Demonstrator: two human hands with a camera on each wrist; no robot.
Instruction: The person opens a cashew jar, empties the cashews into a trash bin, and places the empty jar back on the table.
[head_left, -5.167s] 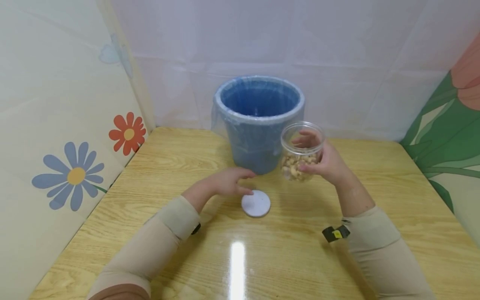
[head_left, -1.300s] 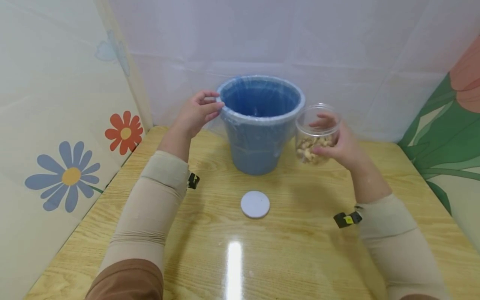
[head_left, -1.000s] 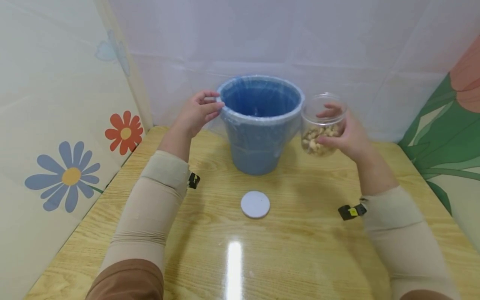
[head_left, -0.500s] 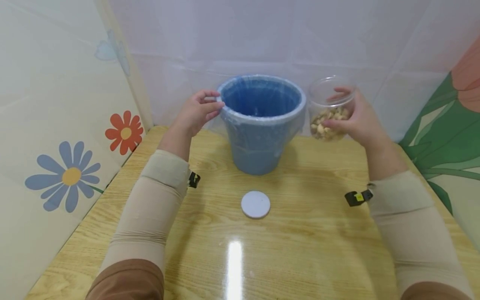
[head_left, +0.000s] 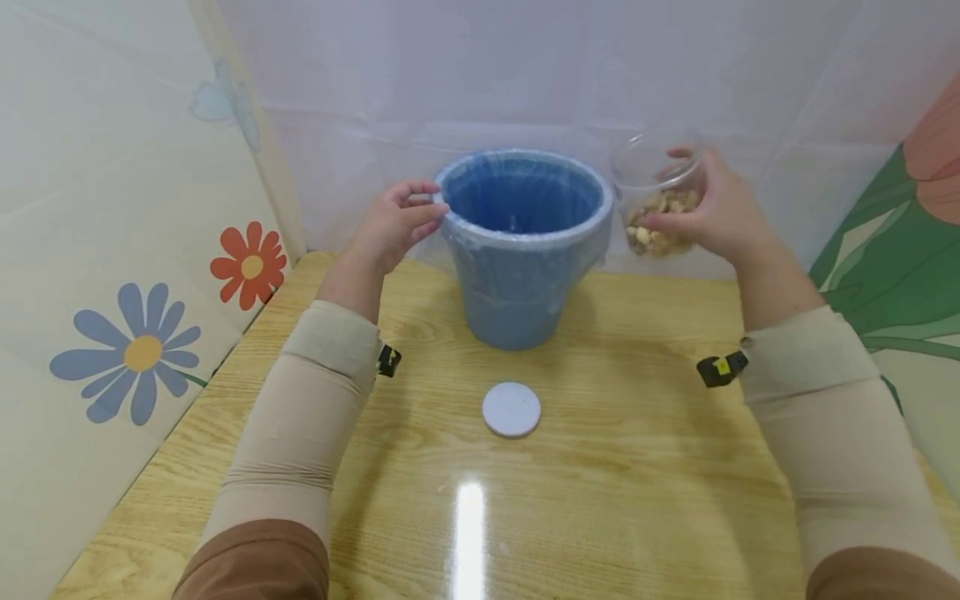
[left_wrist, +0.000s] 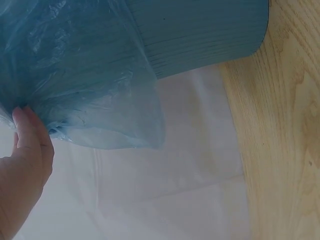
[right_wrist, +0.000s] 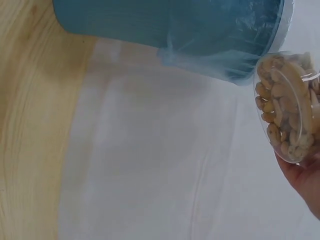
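A blue trash can (head_left: 513, 292) with a clear plastic liner (left_wrist: 110, 90) folded over its rim stands near the back of the table. At the rim's left side, my left hand (head_left: 390, 225) grips the edge through the liner. My right hand (head_left: 726, 208) holds a clear jar (head_left: 630, 171) by its side, up in the air just right of the can's rim. Its mouth is uncovered, and nuts (head_left: 663, 229) fill the lower part. From below, the right wrist view shows the nuts (right_wrist: 285, 105) through the jar's bottom. In front of the can lies a round white lid (head_left: 512, 409).
The wood-grain table (head_left: 600, 483) reaches back to a pale cloth-like wall (head_left: 675, 67). Panels with printed flowers (head_left: 150, 354) flank it on the left and right. A light reflection shines on the tabletop near the front.
My left hand has gone from beside the lid up to the can's rim, then stayed there. My right hand has lifted the jar up and to the right. The lid has not moved.
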